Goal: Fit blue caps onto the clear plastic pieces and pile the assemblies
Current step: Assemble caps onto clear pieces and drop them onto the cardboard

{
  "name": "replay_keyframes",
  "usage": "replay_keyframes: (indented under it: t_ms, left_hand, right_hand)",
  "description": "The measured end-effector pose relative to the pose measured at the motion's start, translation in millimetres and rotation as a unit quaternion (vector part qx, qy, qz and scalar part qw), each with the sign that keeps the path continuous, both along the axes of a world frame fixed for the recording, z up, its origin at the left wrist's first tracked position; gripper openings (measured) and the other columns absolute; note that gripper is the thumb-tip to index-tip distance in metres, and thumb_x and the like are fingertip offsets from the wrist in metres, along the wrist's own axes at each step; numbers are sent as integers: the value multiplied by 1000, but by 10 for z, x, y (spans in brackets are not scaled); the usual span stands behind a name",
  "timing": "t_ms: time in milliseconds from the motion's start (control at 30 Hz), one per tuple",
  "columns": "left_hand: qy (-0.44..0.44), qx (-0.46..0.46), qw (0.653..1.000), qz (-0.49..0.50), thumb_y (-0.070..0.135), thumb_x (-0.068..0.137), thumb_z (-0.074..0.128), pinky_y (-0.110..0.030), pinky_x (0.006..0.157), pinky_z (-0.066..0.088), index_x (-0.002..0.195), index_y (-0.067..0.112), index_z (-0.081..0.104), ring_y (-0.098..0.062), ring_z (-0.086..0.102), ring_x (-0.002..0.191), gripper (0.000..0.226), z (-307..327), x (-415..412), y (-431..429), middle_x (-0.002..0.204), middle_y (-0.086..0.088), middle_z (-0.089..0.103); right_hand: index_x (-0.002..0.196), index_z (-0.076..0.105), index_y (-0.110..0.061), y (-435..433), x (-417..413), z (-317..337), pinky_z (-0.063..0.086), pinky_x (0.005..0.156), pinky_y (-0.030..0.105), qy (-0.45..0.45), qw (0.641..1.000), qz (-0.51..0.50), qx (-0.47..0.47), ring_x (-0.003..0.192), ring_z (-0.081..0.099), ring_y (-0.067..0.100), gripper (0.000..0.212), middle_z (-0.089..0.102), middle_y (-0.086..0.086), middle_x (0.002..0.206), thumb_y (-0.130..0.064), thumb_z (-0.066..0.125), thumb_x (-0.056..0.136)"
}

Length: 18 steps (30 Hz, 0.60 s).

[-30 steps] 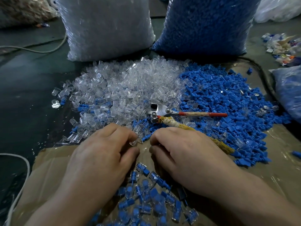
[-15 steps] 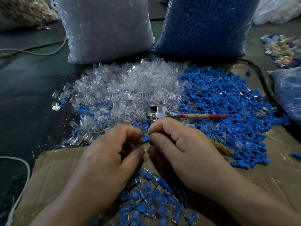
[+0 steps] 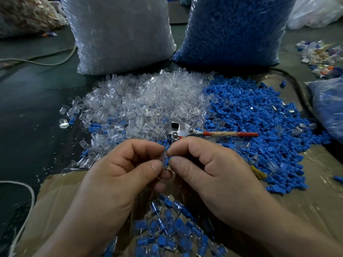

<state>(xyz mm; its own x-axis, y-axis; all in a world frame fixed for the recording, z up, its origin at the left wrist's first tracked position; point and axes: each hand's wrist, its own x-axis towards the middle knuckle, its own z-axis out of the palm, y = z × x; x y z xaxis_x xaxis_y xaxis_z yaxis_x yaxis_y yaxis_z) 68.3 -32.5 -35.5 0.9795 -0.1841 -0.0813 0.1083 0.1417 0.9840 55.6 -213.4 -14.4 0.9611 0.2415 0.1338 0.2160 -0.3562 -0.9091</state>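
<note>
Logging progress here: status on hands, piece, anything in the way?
Left hand pinches clear piece; right hand pinches blue cap against it. Assembly pile below. Pliers beyond, not blocking.

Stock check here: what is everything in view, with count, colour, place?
sack of clear pieces: one, clear, back left
sack of blue caps: one, blue, back right
blue-filled bag: one, blue, right edge
clear pieces heap: one, clear, centre left
blue caps heap: one, blue, centre right
pliers: one, metal head with red handle, where the heaps meet
assemblies pile: one, clear and blue, on the cardboard, front
cardboard: one sheet, brown, front
white cable: one, white, front left
held piece: one, clear, pinched between both hands
left hand: one, pinches the held piece
right hand: one, pinches the held piece
</note>
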Motion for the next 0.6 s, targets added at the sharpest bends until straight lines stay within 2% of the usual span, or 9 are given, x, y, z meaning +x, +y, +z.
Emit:
replay_keyframes:
  t_ms: [100,200,333,400,467,533,600]
  left_hand:
    - [7,-22,1000,12,11,67,72,-23,52,55,80,22,78,-19,73,64,18,-15,5,-20,75,-12,73]
    - [13,-21,1000,6,18,64,76,-25,52,55,80,21,77,-19,71,62,16,-11,-6,-21,73,-13,72]
    - [-28,101,994,3,37,64,82,-35,64,60,88,30,76,-22,71,70,26,-13,-31,17,80,-8,75]
    - [-44,123,991,4,44,60,84,-29,61,57,89,33,76,-18,70,69,33,-4,-46,10,80,-5,75]
    - [-43,98,994,1,34,64,79,-23,58,55,90,34,76,-15,69,68,27,-5,-50,-10,81,-5,75]
    - [-45,85,995,-14,22,67,74,-25,63,57,92,34,77,-21,71,74,28,-15,-57,-30,84,-7,75]
    - [-53,87,995,-20,18,67,81,-27,66,59,93,33,77,-25,72,78,30,-16,-63,-48,86,-9,75]
  right_hand:
    - [93,66,-32,-3,-4,-26,48,66,13,-38,999,-14,-23,80,64,-2,6,67,-21,83,-28,63,93]
    - [97,66,-29,11,-9,-41,50,72,23,-122,987,-22,-102,88,62,5,8,64,-16,89,-31,59,94]
    - [98,64,-26,5,1,-57,49,74,31,-153,977,-5,-146,89,59,8,10,61,-13,91,-31,56,95]
    - [98,64,-25,3,5,-66,49,75,31,-155,977,-3,-149,89,59,8,10,61,-14,91,-30,56,95]
    - [100,64,-26,7,2,-65,50,76,30,-151,978,-4,-146,91,60,7,14,62,-14,93,-33,53,95]
    - [101,65,-28,11,-7,-62,50,77,30,-142,980,-6,-141,92,60,7,17,62,-15,94,-36,51,95]
    - [99,66,-28,13,-12,-61,49,76,27,-133,983,-13,-127,93,60,6,14,62,-15,93,-35,54,95]
